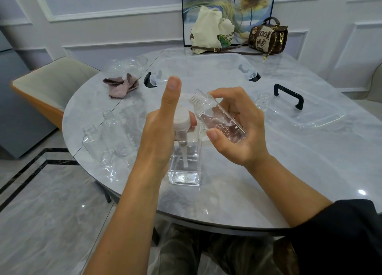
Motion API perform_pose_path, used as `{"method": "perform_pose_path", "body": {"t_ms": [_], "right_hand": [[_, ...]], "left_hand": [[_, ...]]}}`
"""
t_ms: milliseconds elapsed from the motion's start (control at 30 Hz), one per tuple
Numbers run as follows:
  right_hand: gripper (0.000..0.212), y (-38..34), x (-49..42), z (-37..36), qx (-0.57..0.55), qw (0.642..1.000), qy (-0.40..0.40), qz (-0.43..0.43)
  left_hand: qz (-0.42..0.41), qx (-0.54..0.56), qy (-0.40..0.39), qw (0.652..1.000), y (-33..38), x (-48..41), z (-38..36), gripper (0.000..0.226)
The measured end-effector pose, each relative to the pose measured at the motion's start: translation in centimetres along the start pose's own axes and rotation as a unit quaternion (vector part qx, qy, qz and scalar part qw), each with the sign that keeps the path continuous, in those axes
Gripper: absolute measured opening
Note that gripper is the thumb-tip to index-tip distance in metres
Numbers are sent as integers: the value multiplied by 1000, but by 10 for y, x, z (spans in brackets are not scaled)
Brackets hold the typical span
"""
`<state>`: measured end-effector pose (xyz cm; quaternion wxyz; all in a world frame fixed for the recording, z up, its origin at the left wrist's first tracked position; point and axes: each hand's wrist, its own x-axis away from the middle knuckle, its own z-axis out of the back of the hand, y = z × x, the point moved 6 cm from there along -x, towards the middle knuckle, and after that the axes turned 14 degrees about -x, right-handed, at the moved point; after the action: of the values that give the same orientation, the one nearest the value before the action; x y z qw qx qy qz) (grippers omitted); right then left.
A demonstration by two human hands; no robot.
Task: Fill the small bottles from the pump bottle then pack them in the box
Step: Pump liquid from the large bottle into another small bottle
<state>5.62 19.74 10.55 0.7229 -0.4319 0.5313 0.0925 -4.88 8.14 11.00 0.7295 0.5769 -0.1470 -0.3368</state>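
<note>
- Table (279, 171): grey marble top with a rounded edge. It carries every item listed below.
- Box (202, 66): clear plastic, open at the top, with a black latch at each end. It stands at the far centre of the table, beyond both hands.
- Lid (318, 117): clear plastic with a black handle (289, 96). It lies flat on the right side of the table, apart from the box.
- Pump bottle (185, 169): square, clear and upright at the near centre of the table. Clear liquid fills its lower part, and a white pump head (182, 119) sits on top.
- Left hand (161, 130): the fingers are curled round the pump head and grip it. The thumb points straight up, clear of the pump.
- Right hand (237, 128): grips the held bottle, thumb on the near face, fingers over the far face.
- Held bottle (220, 119): small, clear and tilted, with its neck pointing up and to the left, just beside the pump head. It contains some liquid with bubbles. Contact between the neck and the pump spout cannot be determined.
- Cloth (122, 84): mauve, crumpled, at the far left of the table, near the box's left latch.
- First empty bottle (93, 142) and second empty bottle (112, 126): small, clear, uncapped and upright, close together near the left table edge.
- Third empty bottle (262, 102): small, clear and upright, to the right of the hands, just beside the lid.
</note>
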Motion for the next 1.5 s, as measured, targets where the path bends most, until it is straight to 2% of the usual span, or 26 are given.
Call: {"method": "perform_pose_path", "body": {"t_ms": [100,167,367,633,767,967,1133,1500], "right_hand": [[55,0,0,0,-1,1000,-6,1],[55,0,-1,0,0,1000,-9,5],[53,0,1,-1,0,1000,-17,5],[51,4,4,-1,5,1000,-28,3],[51,3,3,0,7,1000,-17,1],[53,-2,0,0,11,1000,-3,7],[53,-1,0,1,9,1000,1,4],[53,-1,-1,0,7,1000,-2,8]], "left_hand": [[0,10,-1,1000,-2,-3,0,95],[7,13,-11,1000,-5,-5,-1,92],[11,10,-3,1000,-3,-6,2,60],[37,14,17,999,-3,-6,3,65],[30,6,2,1000,-4,-7,2,59],[17,3,-14,1000,-5,-5,0,88],[3,10,-23,1000,-2,-3,0,98],[4,18,-22,1000,-4,-3,-1,93]]}}
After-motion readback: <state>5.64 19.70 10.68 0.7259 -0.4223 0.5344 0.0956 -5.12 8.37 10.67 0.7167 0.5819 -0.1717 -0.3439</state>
